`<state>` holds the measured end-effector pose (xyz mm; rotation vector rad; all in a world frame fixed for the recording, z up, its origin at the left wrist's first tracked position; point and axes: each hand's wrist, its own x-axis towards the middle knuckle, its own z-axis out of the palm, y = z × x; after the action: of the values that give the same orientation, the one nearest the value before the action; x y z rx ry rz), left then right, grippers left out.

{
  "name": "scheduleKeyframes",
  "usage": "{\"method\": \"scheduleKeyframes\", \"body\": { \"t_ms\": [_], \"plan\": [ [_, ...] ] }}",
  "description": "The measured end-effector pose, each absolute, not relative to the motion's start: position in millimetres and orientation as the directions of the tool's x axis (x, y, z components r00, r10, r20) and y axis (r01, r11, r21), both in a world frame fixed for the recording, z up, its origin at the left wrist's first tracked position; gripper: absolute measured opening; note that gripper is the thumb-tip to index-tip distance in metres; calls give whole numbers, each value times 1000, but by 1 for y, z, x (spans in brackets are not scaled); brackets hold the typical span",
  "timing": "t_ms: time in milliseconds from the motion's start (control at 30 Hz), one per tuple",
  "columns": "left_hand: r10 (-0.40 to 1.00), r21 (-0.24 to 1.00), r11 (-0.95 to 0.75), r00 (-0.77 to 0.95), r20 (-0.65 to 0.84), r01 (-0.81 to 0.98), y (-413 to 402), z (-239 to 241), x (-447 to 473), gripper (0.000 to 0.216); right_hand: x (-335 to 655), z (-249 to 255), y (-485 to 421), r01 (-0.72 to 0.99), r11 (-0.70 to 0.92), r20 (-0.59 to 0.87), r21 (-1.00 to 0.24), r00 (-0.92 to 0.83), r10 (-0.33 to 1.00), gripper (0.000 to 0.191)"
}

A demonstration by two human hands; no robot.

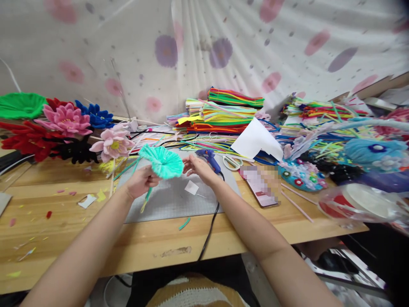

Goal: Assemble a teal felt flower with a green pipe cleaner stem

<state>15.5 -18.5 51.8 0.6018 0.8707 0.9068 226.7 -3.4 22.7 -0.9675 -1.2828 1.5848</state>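
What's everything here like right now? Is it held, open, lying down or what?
Left hand: closed, holding the green disc
Green disc: held up, pleated
Right hand: open, fingers bent, close to the disc
Glue gun: lying down
Scissors: lying down, can't tell if open
Phone: lying down, screen blurred
Big white paper: notched
Pipe cleaners: stacked in bundles

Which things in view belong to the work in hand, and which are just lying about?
Apparently in use:
turquoise pleated disc, held in the left hand, with the right hand beside it
grey mat beneath
glue gun, possibly; nobody holds it

Apparently just lying about:
phone
pink sticks
flowers at left
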Motion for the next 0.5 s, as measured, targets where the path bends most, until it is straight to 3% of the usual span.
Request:
{"method": "scheduleKeyframes", "body": {
  "t_ms": [133,233,367,500],
  "plan": [
    [826,644,539,192,-530,-543,-14,53,35,24,221,22,-3,-127,-135,-115,-983,-157,981,25],
    [811,589,523,148,-566,-616,-18,54,50,26,216,19,-6,-83,-133,-121,-988,-140,983,20],
    [840,673,454,28,-543,-584,-25,56,63,25,213,18,-5,-52,-39,-35,-998,-87,996,19],
    [922,863,306,-100,-374,-402,-28,58,64,19,216,19,-4,-18,-38,-37,-999,-40,999,20]
  ]
}}
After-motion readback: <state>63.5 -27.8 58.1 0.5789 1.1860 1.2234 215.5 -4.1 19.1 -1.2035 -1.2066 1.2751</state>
